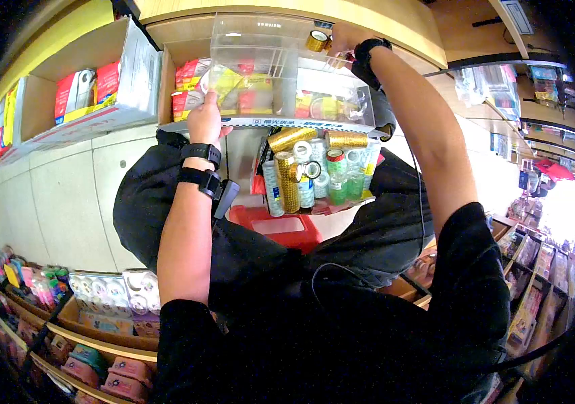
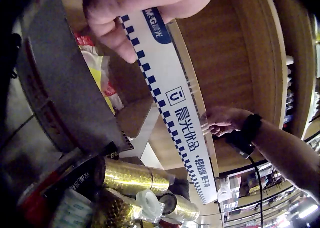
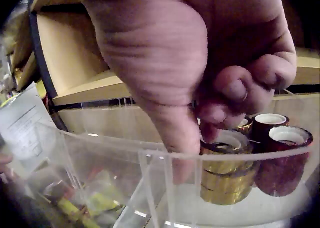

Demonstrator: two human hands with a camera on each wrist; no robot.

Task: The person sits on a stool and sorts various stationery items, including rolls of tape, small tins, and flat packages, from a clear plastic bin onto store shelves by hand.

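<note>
My left hand (image 1: pixel 204 121) grips the left end of a clear plastic display box (image 1: pixel 255 50), its fingers curled over the white and blue label strip (image 2: pixel 175 103) along the front. At the box's far right corner, my right hand (image 1: pixel 349 40) reaches inside. In the right wrist view its thumb goes down behind the clear wall, and the curled fingers are at the rim of a gold tape roll (image 3: pixel 227 175). A dark red tape roll (image 3: pixel 283 163) stands beside that one. Part of the grip is hidden behind the fingers.
A bag of gold, green and white tape rolls (image 1: pixel 289 182) sits between the person's knees, above a red stool (image 1: pixel 277 225). Left of the box stands an open carton (image 1: pixel 102 111) with red and yellow packs. Shelves (image 1: pixel 530 289) of goods line the right.
</note>
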